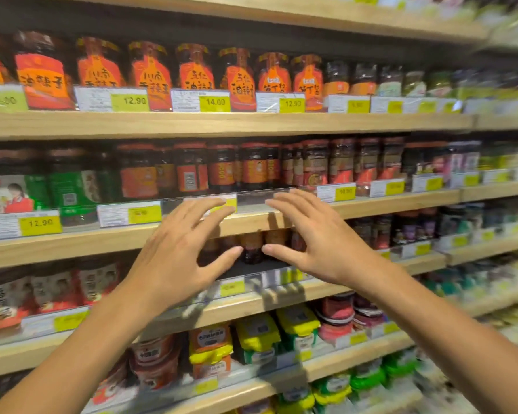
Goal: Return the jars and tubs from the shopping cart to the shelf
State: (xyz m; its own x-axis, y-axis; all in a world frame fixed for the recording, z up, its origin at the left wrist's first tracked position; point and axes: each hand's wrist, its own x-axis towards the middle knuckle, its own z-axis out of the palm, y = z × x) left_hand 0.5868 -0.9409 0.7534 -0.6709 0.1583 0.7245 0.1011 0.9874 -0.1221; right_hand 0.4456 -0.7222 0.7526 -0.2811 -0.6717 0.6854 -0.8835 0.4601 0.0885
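My left hand (pixel 180 249) and my right hand (pixel 314 237) are both raised in front of the wooden shelf (pixel 102 240), fingers spread, holding nothing. Between the two hands, on the shelf level below the board, stand dark sauce jars with orange labels (pixel 252 248). They sit set back in a partly bare stretch of that level. My thumbs point toward them from either side without touching. The shopping cart is out of view.
Rows of red-lidded sauce jars (pixel 253 165) fill the level above the hands, taller orange-labelled jars (pixel 237 76) the one above. Yellow price tags (pixel 41 224) line the shelf edges. Yellow pouches (pixel 256 336) and red tubs (pixel 154 358) sit lower down.
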